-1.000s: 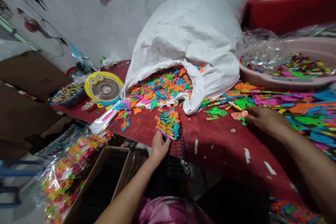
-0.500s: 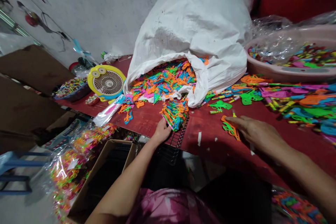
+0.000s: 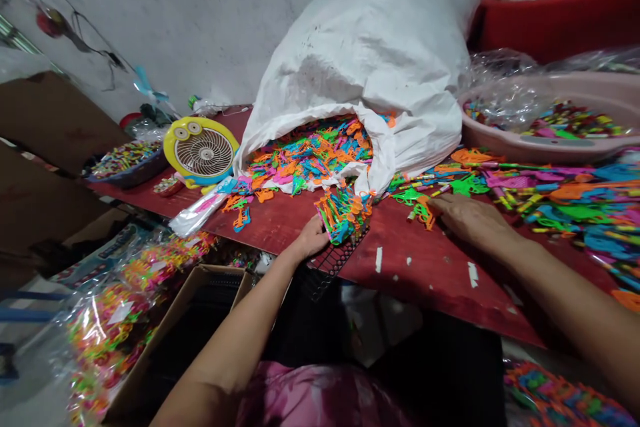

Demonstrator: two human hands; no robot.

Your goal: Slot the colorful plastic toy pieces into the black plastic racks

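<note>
My left hand [image 3: 313,237] is closed at the left side of a black wire rack [image 3: 331,265] that juts over the table's front edge. Bright plastic toy pieces [image 3: 344,215] stand packed together on the rack, beside my fingers. My right hand [image 3: 473,219] is low over the table, palm down, its fingertips closed on orange and green plastic toy pieces [image 3: 426,213]. Its palm hides part of what it holds. Behind the rack, a large white sack [image 3: 370,47] lies with its mouth towards me, spilling similar pieces [image 3: 310,153].
A yellow fan [image 3: 203,150] stands left of the sack. At right are a pink basin [image 3: 560,143], a red tub [image 3: 555,27] and a heap of plastic pieces [image 3: 575,197]. Below the table's left edge are a cardboard box [image 3: 155,340] and filled clear bags [image 3: 107,337].
My right hand has moved away from me and slightly left, carrying the orange and green pieces towards the sack. My left hand stays at the rack. The view has shifted slightly.
</note>
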